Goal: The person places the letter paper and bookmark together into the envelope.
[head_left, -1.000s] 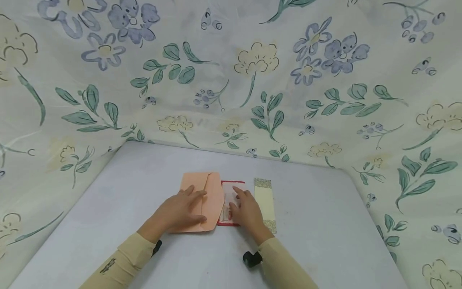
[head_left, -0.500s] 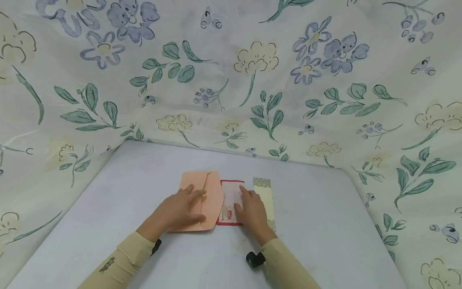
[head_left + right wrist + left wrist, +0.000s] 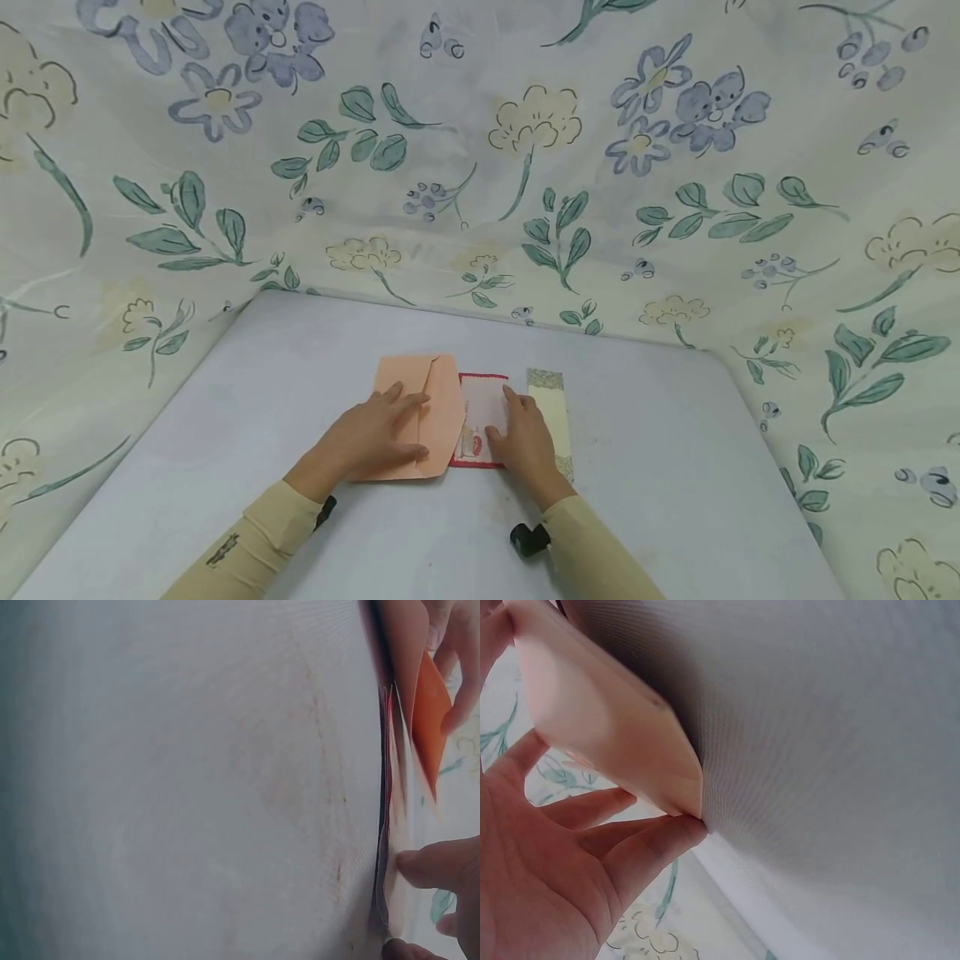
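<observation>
A peach paper envelope (image 3: 442, 375) lies on the table in the head view, its pointed flap toward the right. My left hand (image 3: 371, 433) rests on it with spread fingers, and in the left wrist view its fingertips touch the envelope (image 3: 622, 727) along its edge. A white card with a red border and a small printed picture (image 3: 480, 408) sticks out at the flap side; its left end is hidden by the envelope. My right hand (image 3: 528, 442) touches this card at its right edge. In the right wrist view one fingertip rests on the card (image 3: 393, 832), another at its end.
A cream strip with glittery ends (image 3: 551, 417) lies just right of the card, partly behind my right hand. The white table (image 3: 660, 467) is bordered by a floral cloth (image 3: 450, 192) at the back and sides. Black wrist cameras (image 3: 529, 540) hang under the sleeves.
My right hand has shifted right from over the card to its right edge, uncovering the printed picture. The left hand and the envelope have stayed put.
</observation>
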{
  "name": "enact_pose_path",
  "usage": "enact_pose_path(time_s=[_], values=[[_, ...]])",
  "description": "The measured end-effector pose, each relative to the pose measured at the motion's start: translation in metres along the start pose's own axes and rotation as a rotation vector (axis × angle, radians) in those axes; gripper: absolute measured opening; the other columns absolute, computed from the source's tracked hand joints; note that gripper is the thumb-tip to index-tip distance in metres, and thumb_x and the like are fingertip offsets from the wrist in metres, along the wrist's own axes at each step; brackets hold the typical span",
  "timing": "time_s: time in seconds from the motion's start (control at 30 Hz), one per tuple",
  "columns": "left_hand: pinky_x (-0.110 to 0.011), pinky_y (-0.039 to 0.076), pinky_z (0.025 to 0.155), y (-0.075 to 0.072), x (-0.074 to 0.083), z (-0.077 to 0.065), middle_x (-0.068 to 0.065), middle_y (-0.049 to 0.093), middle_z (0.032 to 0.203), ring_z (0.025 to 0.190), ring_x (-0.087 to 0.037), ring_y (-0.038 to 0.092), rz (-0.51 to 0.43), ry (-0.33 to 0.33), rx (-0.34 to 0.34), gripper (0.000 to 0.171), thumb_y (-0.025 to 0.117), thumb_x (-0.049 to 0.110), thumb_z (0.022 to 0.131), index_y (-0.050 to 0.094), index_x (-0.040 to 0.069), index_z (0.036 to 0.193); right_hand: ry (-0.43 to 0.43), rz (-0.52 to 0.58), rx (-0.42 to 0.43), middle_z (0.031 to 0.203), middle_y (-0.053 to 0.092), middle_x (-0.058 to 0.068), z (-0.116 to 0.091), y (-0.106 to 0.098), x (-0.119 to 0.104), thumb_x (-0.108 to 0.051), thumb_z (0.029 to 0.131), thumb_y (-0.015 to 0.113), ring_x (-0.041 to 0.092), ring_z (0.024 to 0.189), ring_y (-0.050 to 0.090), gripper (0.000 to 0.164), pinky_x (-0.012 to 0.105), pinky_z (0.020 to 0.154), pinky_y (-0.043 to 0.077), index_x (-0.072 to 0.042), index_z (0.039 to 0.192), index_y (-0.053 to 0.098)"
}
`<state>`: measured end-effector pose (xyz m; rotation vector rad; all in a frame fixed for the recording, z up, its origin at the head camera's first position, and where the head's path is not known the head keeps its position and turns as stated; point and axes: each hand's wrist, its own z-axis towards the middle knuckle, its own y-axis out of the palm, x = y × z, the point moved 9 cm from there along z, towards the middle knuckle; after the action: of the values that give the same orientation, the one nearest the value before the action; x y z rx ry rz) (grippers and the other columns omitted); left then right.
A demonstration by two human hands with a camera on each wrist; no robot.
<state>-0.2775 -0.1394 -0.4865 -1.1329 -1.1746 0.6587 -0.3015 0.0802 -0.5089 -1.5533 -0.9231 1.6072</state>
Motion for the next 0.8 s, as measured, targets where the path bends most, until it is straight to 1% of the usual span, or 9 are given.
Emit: enact_pose_path(time_s=[0.23, 0.33, 0.53, 0.8], values=[[-0.067, 0.045, 0.097, 0.0001, -0.0011, 0.0001, -0.030, 0.040, 0.154, 0.129, -0.061, 0.046, -0.001, 0.009, 0.007, 0.085, 0.074, 0.066, 0.081, 0.052, 0.019, 0.148, 0.022, 0.077, -0.007, 0.144, 0.051, 0.017, -0.0009, 0.0024, 0.0008, -0.023, 0.088, 0.080, 0.032, 0.132, 0.053, 0.072, 0.048, 0.108, 0.045, -0.012, 0.151, 0.048], [-0.067, 0.045, 0.098, 0.0001, -0.0013, 0.0003, -0.030, 0.040, 0.154, 0.129, -0.061, 0.046, -0.001, 0.012, 0.010, 0.085, 0.074, 0.066, 0.081, 0.052, 0.019, 0.148, 0.033, 0.090, 0.000, 0.144, 0.050, 0.019, -0.0022, 0.0009, 0.0001, -0.024, 0.088, 0.080, 0.034, 0.132, 0.052, 0.071, 0.049, 0.107, 0.045, -0.011, 0.150, 0.049], [-0.068, 0.045, 0.097, -0.0009, -0.0004, -0.0002, -0.030, 0.040, 0.154, 0.129, -0.062, 0.046, -0.007, 0.012, 0.009, 0.084, 0.074, 0.065, 0.081, 0.052, 0.018, 0.148, 0.049, 0.084, 0.000, 0.147, 0.047, 0.021, -0.0027, 0.0005, -0.0018, -0.030, 0.086, 0.082, 0.036, 0.133, 0.050, 0.076, 0.050, 0.107, 0.045, -0.010, 0.150, 0.049], [-0.068, 0.045, 0.097, -0.0014, 0.0004, -0.0003, -0.031, 0.040, 0.154, 0.128, -0.063, 0.046, -0.003, 0.016, 0.010, 0.084, 0.075, 0.064, 0.082, 0.052, 0.018, 0.148, 0.067, 0.115, 0.003, 0.146, 0.046, 0.022, -0.0005, 0.0023, -0.0010, -0.027, 0.084, 0.085, 0.036, 0.132, 0.051, 0.078, 0.050, 0.107, 0.045, -0.009, 0.150, 0.048]])
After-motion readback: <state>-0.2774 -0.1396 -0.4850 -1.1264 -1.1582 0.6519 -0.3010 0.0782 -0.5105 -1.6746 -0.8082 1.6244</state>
